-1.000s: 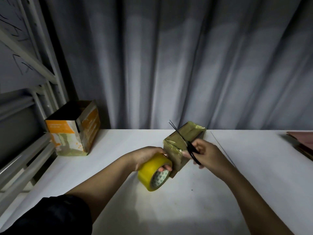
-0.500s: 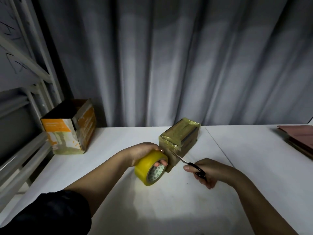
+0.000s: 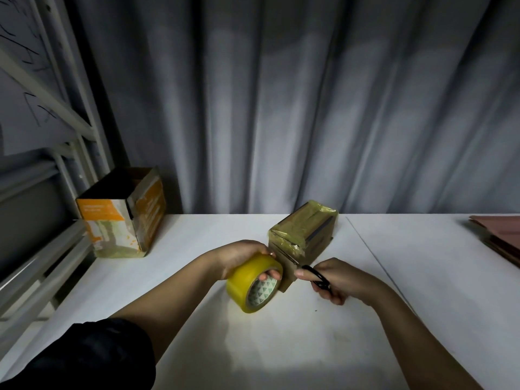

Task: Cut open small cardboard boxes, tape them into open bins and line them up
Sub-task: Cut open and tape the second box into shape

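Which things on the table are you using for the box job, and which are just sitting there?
In use: tape roll, scissors, taped box, left hand, right hand, finished orange bin.
Just there: reddish boards, curtain, metal rack.

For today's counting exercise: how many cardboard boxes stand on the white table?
2. An open orange box stands at the table's far left; a tape-wrapped box sits mid-table, beside both hands. None seems hidden.

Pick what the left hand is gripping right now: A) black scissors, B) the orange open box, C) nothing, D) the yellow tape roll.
D: the left hand curls over the yellow tape roll, fingertips inside its core, while the right hand holds the scissors.
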